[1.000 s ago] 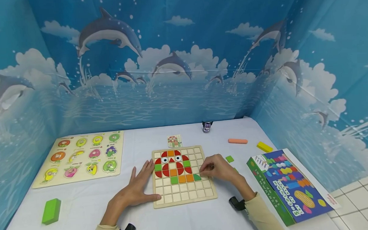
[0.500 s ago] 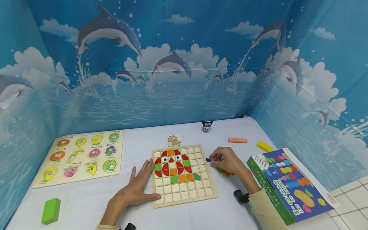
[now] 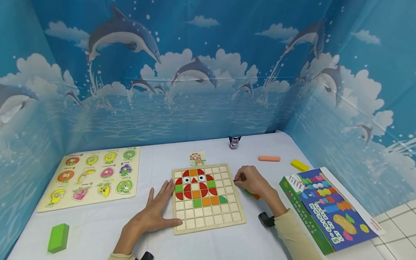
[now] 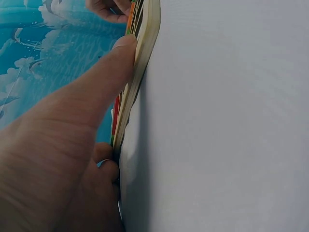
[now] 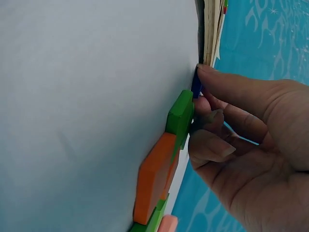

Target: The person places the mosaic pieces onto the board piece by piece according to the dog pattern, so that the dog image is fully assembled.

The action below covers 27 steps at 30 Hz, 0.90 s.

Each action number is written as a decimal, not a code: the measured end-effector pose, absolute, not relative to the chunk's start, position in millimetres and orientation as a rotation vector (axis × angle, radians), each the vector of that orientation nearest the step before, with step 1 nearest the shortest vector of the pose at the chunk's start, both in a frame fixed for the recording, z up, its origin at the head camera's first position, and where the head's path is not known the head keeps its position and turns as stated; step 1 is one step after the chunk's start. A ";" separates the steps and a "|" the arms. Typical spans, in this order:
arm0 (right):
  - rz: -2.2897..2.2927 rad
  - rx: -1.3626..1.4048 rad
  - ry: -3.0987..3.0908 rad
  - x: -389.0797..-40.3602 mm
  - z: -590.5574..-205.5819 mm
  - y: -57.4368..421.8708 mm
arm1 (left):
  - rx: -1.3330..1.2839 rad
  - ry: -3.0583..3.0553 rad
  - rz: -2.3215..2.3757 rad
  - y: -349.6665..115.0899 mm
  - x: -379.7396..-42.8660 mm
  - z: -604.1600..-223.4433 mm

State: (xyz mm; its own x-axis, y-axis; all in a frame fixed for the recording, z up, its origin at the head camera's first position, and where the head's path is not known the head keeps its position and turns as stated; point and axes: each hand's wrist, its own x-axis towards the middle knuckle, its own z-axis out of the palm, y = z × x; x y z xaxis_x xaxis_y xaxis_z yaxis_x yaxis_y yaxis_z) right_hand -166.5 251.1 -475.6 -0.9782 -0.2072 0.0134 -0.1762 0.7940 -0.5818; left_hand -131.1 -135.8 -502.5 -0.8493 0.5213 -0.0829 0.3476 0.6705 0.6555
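Note:
A wooden grid board point(image 3: 209, 229) lies on the white cloth, partly filled with red, orange and green tiles and two eye tiles. My left hand point(image 3: 152, 216) rests along its left side with fingers spread, the thumb on the front left corner area. Just off the right edge, my right hand point(image 3: 253, 181) pinches a small blue tile point(image 5: 196, 86) between thumb and fingertips. Most of that tile is hidden in the head view. Green tiles point(image 5: 179, 113) and an orange tile point(image 5: 155, 176) lie by the right hand, partly covered by it.
Behind the board lie a pattern card point(image 3: 197, 158) and a small dark figurine point(image 3: 234, 143). A fruit puzzle board point(image 3: 92, 178) and green block point(image 3: 58, 238) are left. A coloured box point(image 3: 329, 210), yellow block point(image 3: 299, 165) and orange stick point(image 3: 269, 158) are right.
My right hand has moved off the board's right side to the loose tiles and picked up a blue tile. It has since shifted slightly left. The left hand keeps its place.

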 end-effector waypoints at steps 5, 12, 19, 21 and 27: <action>-0.936 -0.312 2.935 -165.5 -475.7 250.7 | 0.692 2.624 0.954 -135.9 -131.0 -502.7; -1.065 -0.501 2.889 -162.6 -479.5 259.1 | 0.688 2.626 0.949 -135.5 -130.7 -501.8; -1.165 -0.410 2.781 -160.9 -475.1 261.4 | 0.703 2.623 0.953 -135.9 -130.2 -501.2; -1.177 -0.412 2.762 -160.0 -473.8 260.9 | 0.702 2.619 0.956 -136.1 -130.2 -500.9; -1.162 -0.531 2.665 -158.1 -475.0 258.6 | 0.696 2.616 0.964 -136.3 -130.3 -501.3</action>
State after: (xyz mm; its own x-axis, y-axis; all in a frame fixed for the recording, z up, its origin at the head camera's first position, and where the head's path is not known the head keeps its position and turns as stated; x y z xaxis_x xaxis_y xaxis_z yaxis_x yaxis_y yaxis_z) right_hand -158.1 258.6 -475.0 -0.9186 -0.3943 -0.0267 -0.2486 0.6292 -0.7364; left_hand -130.3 -136.3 -501.3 -0.8491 0.5218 -0.0819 0.3440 0.6640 0.6639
